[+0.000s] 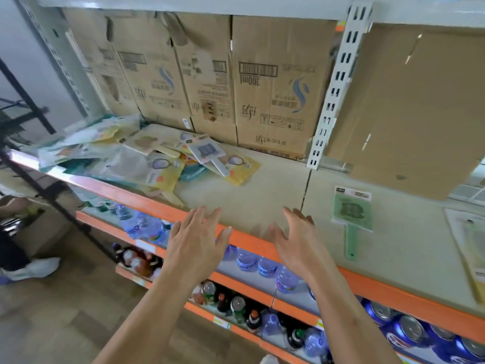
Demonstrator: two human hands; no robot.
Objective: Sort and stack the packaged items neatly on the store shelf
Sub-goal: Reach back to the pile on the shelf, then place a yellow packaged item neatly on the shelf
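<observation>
- Beige store shelf with orange front edge (262, 195): brown cardboard boxes (273, 82) at 12 o'clock, tops cut off.
- Jumbled heap of flat yellow and white packets (147, 156) at 10 o'clock, blurred, perhaps fans.
- Green paddle-shaped packaged item (353, 219) at 3 o'clock, alone.
- Left hand (195, 245) and right hand (299, 240): fingers spread, empty, over the edge.

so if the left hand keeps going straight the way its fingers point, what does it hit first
Probably the bare shelf board first. The left hand, open and empty at the orange shelf edge, points up and slightly right, toward the cardboard boxes at the back. The heap of packaged items lies left of that line, though depth is uncertain.
</observation>
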